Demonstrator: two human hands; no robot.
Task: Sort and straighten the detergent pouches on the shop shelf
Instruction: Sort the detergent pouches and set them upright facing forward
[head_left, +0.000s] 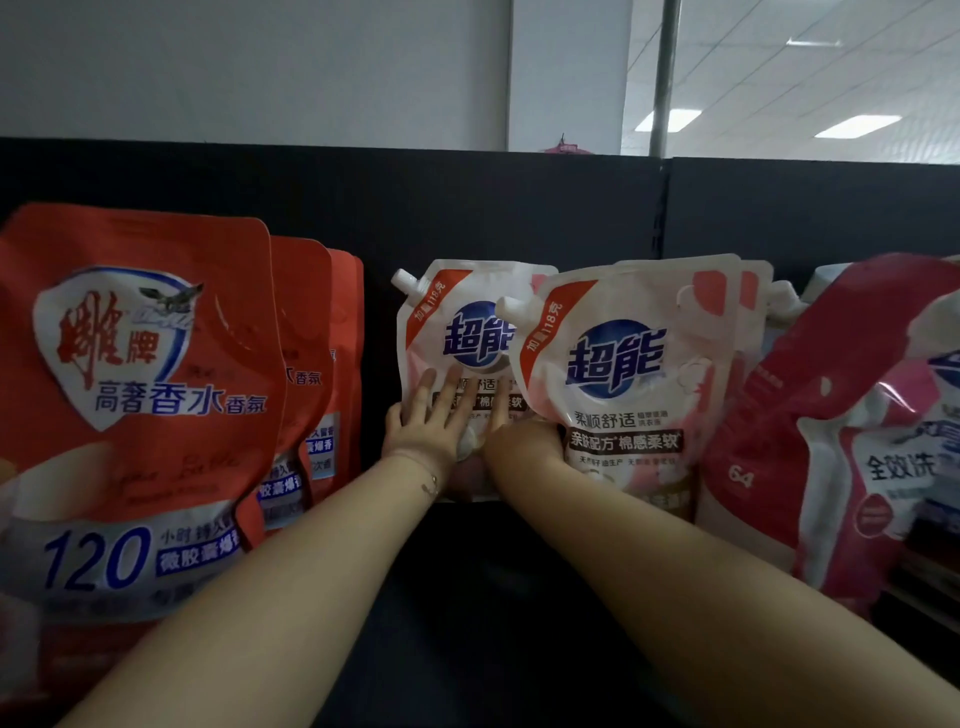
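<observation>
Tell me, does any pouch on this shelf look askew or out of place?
Yes. The dark red pouch on the right leans left instead of standing upright. The rear white pouch, under the left hand, sits offset left of the front white pouch.

The dark shelf (457, 582) carries red pouches (130, 364), white pouches (628, 364) and crimson pouches (810, 415).

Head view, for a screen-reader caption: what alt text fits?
A person's left hand presses flat on a rear white-and-pink spouted pouch, while the right hand is partly hidden behind a matching front pouch. Red pouches stand left, crimson pouches right, on a dark shelf.
</observation>
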